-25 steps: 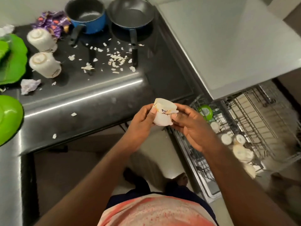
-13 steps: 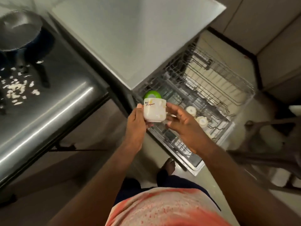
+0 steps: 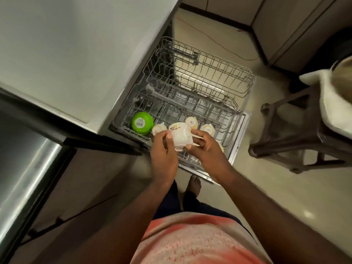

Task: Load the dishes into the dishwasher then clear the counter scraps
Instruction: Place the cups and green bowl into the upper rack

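hands: left hand (image 3: 164, 149) and right hand (image 3: 208, 150) grip white cup (image 3: 181, 138) | above dishwasher rack (image 3: 224, 113)

I've got the cup (image 3: 181, 137) dead centre, left hand (image 3: 163, 155) on its left side, right hand (image 3: 207, 153) on its right, both over the near edge of the lower rack (image 3: 235, 113). In that rack, the upturned bowl (image 3: 142, 122) sits at the near-left corner, left of the cup. The other cups (image 3: 191, 121) lie just behind and right of it. The upper rack (image 3: 251, 79) stands farther back. The dishwasher top (image 3: 76, 54) lies left of both racks, with the counter (image 3: 22, 159) nearer left. A stool (image 3: 297, 141) stands right, apart from the racks.
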